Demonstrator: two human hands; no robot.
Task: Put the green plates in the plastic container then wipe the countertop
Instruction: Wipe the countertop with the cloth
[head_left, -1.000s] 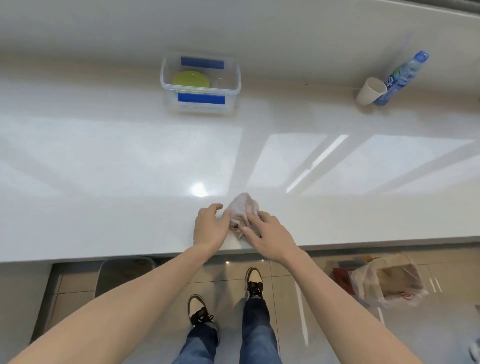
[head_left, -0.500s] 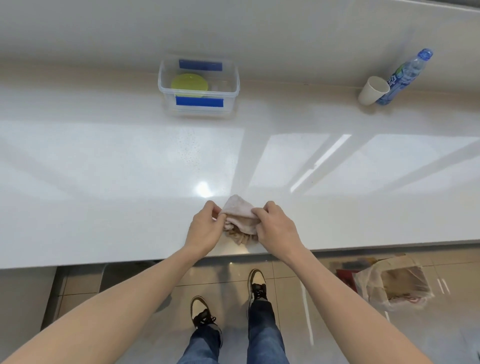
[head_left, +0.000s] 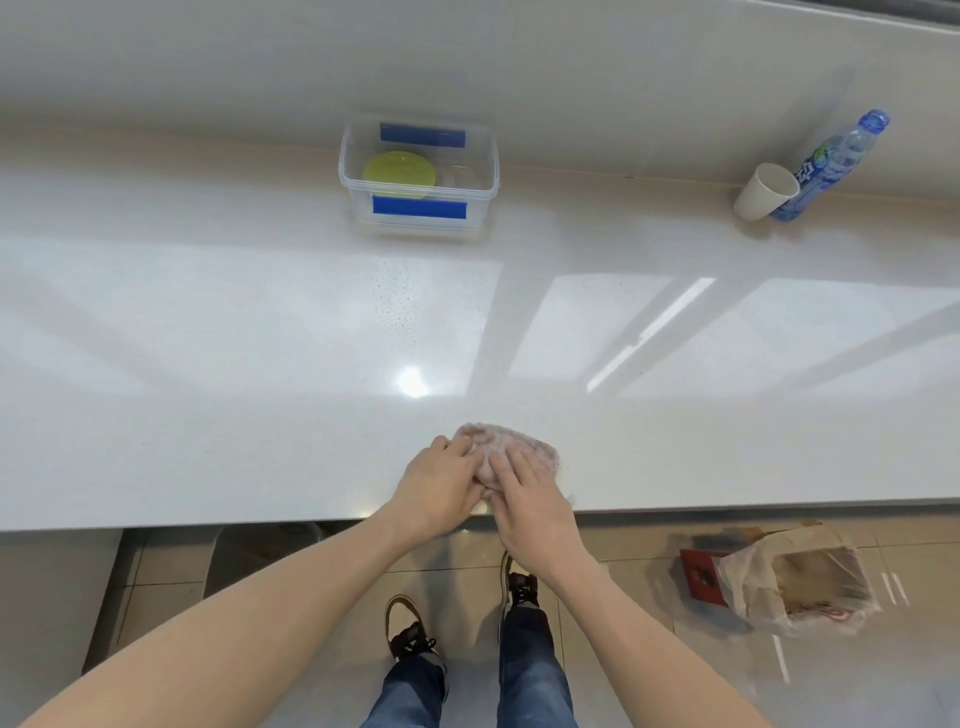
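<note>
Now both of your hands are flat on the cloth (head_left: 511, 449) at the lower middle of the frame, close to the near edge of the countertop (head_left: 208, 364): your left hand (head_left: 441, 488) presses its left side with fingers spread, your right hand (head_left: 530, 512) lies over its near right part, and neither hand is clenched or lifting it, only pinning it down against the surface. The green plates (head_left: 399, 174) already sit inside the plastic container (head_left: 483, 171) at the upper middle of the frame, against the back wall, so that half of the task looks done and the wipe is what remains. What matters for your stroke is that nearly all the bare countertop lies up-frame and out to both sides of the cloth, with its long run going left to right. The cloth lies a little right of centre, with your right hand over more of it, so that hand seems the better one to lead. Mind the paper cup (head_left: 763, 192) and water bottle (head_left: 826, 166) at the upper right.
</note>
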